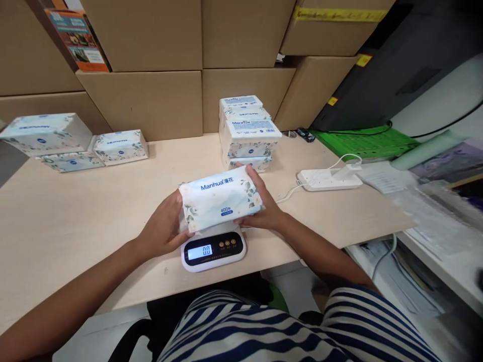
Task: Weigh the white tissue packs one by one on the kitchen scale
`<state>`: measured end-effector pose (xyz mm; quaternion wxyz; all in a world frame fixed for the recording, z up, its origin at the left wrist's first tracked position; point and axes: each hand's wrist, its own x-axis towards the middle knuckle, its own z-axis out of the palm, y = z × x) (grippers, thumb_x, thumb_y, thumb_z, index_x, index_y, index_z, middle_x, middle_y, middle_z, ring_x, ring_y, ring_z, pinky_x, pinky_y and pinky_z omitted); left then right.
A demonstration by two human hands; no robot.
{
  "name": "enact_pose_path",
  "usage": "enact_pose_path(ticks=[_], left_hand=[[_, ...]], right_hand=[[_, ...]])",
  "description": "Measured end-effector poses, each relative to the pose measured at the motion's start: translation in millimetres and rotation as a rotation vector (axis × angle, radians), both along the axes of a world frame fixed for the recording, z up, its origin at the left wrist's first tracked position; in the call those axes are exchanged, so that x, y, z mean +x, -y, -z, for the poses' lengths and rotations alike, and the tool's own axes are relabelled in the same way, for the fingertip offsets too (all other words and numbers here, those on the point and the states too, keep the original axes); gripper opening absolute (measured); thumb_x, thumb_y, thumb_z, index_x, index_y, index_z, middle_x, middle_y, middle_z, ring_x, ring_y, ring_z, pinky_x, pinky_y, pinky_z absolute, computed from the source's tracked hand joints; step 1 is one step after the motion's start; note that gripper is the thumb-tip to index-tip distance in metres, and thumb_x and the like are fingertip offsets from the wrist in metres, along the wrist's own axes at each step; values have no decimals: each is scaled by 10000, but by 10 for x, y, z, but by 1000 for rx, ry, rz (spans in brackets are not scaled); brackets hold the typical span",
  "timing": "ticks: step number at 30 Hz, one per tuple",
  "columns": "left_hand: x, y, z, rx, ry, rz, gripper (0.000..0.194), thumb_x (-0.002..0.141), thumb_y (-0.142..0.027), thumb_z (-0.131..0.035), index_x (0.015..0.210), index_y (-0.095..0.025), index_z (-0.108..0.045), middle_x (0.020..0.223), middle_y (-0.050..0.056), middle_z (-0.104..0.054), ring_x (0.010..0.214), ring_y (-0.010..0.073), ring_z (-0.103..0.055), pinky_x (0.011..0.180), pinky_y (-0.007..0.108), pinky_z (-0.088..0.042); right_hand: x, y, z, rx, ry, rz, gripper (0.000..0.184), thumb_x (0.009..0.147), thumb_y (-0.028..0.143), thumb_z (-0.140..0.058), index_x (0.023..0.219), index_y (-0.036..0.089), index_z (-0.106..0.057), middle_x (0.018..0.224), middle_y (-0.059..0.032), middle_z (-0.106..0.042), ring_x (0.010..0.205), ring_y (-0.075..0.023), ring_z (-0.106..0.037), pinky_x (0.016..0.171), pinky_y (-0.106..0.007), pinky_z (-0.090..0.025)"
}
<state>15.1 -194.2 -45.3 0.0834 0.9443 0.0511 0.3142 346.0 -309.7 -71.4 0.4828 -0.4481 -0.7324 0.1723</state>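
Tissue pack: held over the scale.
Left hand: half-spread, gripping the pack's left end.
Right hand: half-spread, gripping its right end.
Stacked packs: beyond the scale.

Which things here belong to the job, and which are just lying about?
In the job, it seems:
Manhua pack, held between left hand and right hand
scale beneath it, reading 0.0
other Manhua packs, probably

Just lying about, apparently:
power strip
cardboard boxes
orange box
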Motion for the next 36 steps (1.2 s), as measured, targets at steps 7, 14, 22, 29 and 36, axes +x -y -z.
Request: enact_pose_path(ticks=[7,14,22,29,36], left_hand=[[638,-95,-75,-314,-31,72,830,1130,-791,-114,1869,-422,-39,1939,47,-227,1781,366,-293,1445,639,-323],[1417,-136,-290,-963,-212,75,930,1077,-873,-43,1872,-391,-12,1947,-39,16,1823,383,-152,1461,650,-295],[1129,-4,-152,-639,-42,23,857,1139,-774,-291,1856,-457,55,1960,20,-77,1826,387,-109,1452,716,-294],[773,-542,-276,-550,249,-136,1211,1095,-748,-577,1750,-385,376,1938,182,-162,1789,345,-304,1403,615,-430],[969,-2041,-371,-660,412,-370,1373,958,-690,-809,1832,-283,170,1925,185,-214,1780,334,-327,1457,531,-341]], right_hand=[[651,36,-262,-48,-94,200,1341,692,961,-847,1778,361,-339,1856,-120,-390,1728,-424,-401,1421,-587,-410],[1045,17,-147,-165,-173,357,1291,700,938,-857,1732,332,-373,1796,-159,-445,1679,-425,-466,1424,-598,-391],[759,-25,-30,89,-16,343,1218,837,918,-748,1781,384,-193,1805,-162,-368,1659,-409,-478,1373,-621,-458],[216,-1033,-1086,-42,204,127,1268,804,930,-788,1782,302,-280,1900,-134,-267,1779,-404,-260,1470,-597,-263],[-73,-2460,-2087,-374,554,167,1130,811,400,-968,1726,83,-385,1767,-219,-500,1566,-366,-558,1367,-518,-450]])
